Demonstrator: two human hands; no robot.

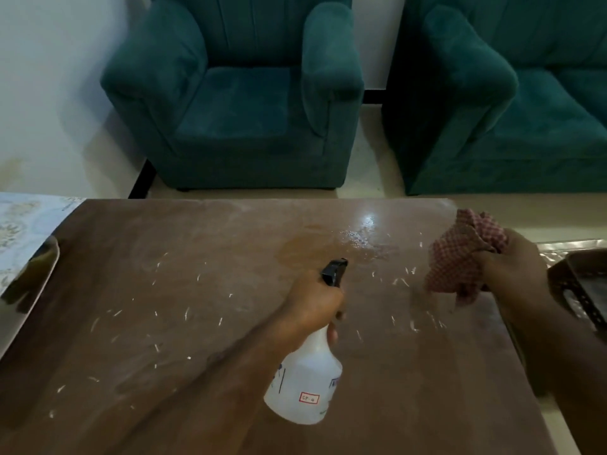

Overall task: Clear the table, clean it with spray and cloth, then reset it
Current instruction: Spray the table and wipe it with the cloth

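Blurred spray bottle (303, 385) (label unreadable) in left hand (315, 303), over table (164, 290).

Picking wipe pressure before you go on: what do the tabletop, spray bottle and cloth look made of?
Tabletop: brown wood or wood-look laminate, semi-gloss; it mirrors light where wet and carries pale scratches or specks.
Spray bottle: translucent white plastic with a black trigger head, held in the left hand.
Cloth: thin woven fabric, red-and-white check, bunched in the right hand.

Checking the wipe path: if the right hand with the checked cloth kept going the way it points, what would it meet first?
Probably the wet patch on the table; the right hand and cloth point left, though their height above the table is unclear.
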